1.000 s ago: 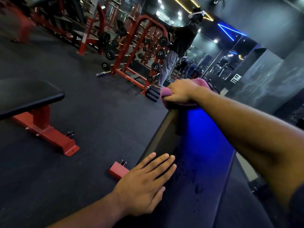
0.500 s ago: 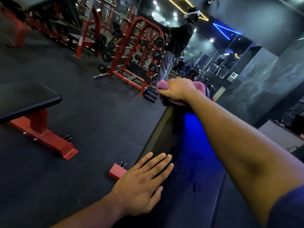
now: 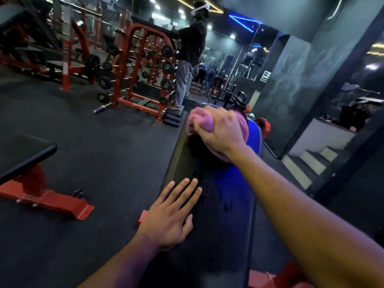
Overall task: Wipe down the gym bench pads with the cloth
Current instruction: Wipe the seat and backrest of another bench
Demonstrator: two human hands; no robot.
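Dark rubber gym floor [image 3: 116, 154] surrounds a black bench pad [image 3: 226, 204] lit blue along its far half.
Right hand [image 3: 222, 132] grips a bunched pink cloth [image 3: 200, 120] against the pad's far end; left hand [image 3: 169, 219] lies flat, fingers straight, on the near left edge. Dark specks beside it are perhaps moisture. Another bench [image 3: 22, 154] stands well apart at left.
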